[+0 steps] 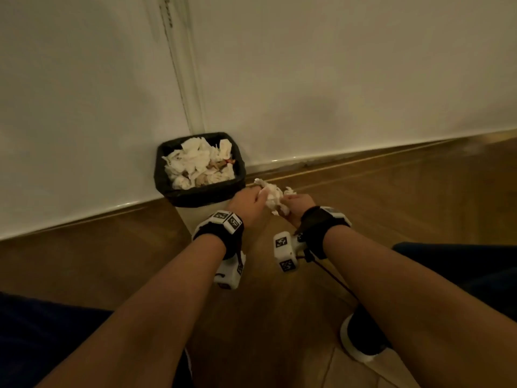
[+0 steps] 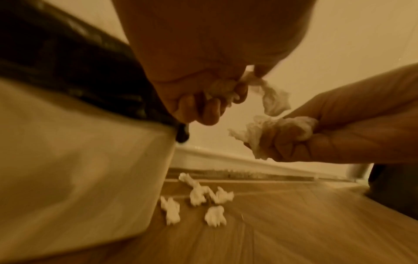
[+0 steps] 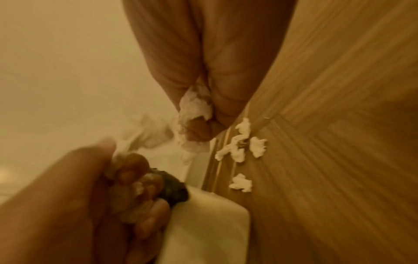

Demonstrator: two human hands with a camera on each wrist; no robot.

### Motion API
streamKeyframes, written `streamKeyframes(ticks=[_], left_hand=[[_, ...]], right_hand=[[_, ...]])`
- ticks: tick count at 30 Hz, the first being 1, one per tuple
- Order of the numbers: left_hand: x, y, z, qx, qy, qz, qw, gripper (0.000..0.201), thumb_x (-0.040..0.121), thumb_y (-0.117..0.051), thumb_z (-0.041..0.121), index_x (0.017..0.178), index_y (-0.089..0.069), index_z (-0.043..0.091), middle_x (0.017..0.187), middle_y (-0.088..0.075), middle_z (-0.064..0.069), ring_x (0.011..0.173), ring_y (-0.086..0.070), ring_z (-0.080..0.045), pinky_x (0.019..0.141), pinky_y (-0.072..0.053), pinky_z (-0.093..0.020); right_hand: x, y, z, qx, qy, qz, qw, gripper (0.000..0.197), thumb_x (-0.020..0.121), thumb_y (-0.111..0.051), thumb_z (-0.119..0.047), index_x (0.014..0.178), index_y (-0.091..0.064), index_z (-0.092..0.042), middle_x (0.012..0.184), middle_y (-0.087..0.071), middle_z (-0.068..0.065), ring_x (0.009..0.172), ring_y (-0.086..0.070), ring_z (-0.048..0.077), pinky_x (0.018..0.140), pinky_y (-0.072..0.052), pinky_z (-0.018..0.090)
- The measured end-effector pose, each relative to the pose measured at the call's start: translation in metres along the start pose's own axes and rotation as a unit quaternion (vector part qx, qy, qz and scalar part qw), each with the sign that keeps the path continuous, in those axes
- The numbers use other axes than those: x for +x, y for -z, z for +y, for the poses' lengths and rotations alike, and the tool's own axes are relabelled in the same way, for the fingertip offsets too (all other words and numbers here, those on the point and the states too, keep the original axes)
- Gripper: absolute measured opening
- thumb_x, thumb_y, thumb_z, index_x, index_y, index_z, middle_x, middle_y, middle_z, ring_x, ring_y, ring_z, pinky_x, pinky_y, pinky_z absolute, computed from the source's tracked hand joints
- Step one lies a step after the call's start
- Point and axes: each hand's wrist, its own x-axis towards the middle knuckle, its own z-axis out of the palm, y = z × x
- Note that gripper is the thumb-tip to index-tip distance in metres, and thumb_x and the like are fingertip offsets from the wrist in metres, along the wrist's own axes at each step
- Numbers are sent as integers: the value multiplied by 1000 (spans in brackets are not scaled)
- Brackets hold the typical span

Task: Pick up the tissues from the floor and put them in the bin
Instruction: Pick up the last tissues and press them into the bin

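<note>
Our left hand [image 1: 247,201] has its fingers curled round a crumpled white tissue wad [image 1: 272,196], and a twisted tail of the same paper hangs out past the knuckles in the left wrist view [image 2: 274,100]. Our right hand [image 1: 298,207] grips a second crumpled white tissue clump [image 2: 271,132] in a closed fist, with paper bulging out between the fingers [image 3: 194,105]. The two hands sit close together, and in the head view the paper between them reads as one white mass, so we cannot tell whether the two pieces touch.

Both hands are raised above the floor, just beside the near right corner of the small white bin with a black plastic liner [image 1: 167,193]. The left hand is nearest that rim. The bin stands in the corner against the pale wall [image 1: 349,79] and holds a heap of white tissues [image 1: 195,163] near its top.

Below the hands, several small loose white tissue scraps [image 2: 199,196] lie scattered on the brown wood-pattern floor [image 1: 405,205], close to the base of the bin and near the white skirting board [image 2: 237,160]. In the right wrist view the same scraps [image 3: 244,148] lie just beyond our right fingers.

Both wrists wear black straps carrying white marker-printed camera blocks [image 1: 285,252].
</note>
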Motion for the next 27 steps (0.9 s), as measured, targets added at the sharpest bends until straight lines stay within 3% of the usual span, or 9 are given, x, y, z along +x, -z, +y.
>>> streamKeyframes(ticks=[2,4,6,8,10,15,17,21,27], left_hand=[[-1,27,2,-6,-8,67,998,28,100,-32,25,88,-51,8,78,-51,-5,75,-50,-23,68,-34,-31],[-2,54,-1,-38,1,121,992,18,98,-34,17,101,-50,8,84,-49,-2,75,-45,-16,70,-32,-27],[-2,76,-10,-78,31,163,983,29,94,-37,6,122,-44,8,102,-49,-6,87,-47,-15,78,-35,-23],[-3,94,-22,-81,71,185,977,42,89,-42,-3,130,-40,8,125,-43,-12,109,-46,-23,96,-35,-27],[-5,105,-37,-50,103,186,976,44,87,-48,-3,129,-43,9,137,-31,-16,121,-41,-28,105,-30,-27],[-14,108,-73,30,114,203,972,36,84,-49,-8,117,-53,6,129,-24,-15,110,-43,-29,99,-34,-21],[-16,106,-81,35,123,174,976,33,89,-44,-4,119,-48,10,126,-25,-11,110,-45,-31,95,-35,-20],[-11,103,-88,101,111,106,983,46,87,-46,-5,130,-40,9,141,-28,-17,114,-49,-38,96,-42,-40],[0,107,-84,110,87,106,984,17,87,-54,6,98,-67,9,116,-58,-12,108,-54,-27,92,-42,-31]], right_hand=[[-5,-12,-26,35,1,-14,999,34,93,-54,-16,124,-57,-3,129,-56,18,103,-58,26,98,-44,40],[-3,-23,-45,7,42,-24,999,35,90,-59,-15,122,-59,0,122,-61,18,89,-58,22,95,-48,38],[-3,-36,-62,-4,65,-38,997,35,91,-58,-12,122,-58,3,112,-63,16,88,-57,20,96,-48,35],[-5,-50,-75,9,79,-53,995,30,91,-57,-8,118,-61,5,111,-65,17,92,-57,22,99,-47,36],[-5,-63,-83,-24,103,-66,992,27,91,-57,-5,115,-63,5,115,-65,18,94,-59,22,100,-47,37],[-2,-92,-82,-136,125,-69,980,31,91,-55,-5,121,-60,-1,121,-62,17,109,-60,30,98,-47,34],[2,-101,-81,-204,142,-65,966,33,92,-56,-9,124,-59,-3,126,-60,15,116,-56,31,102,-45,35],[8,-118,-87,-350,221,-45,909,28,91,-58,-14,117,-64,-6,124,-62,11,115,-56,26,93,-43,26],[18,-141,-92,-499,229,-30,835,33,98,-42,-24,117,-60,-4,122,-61,14,114,-55,28,97,-41,32]])
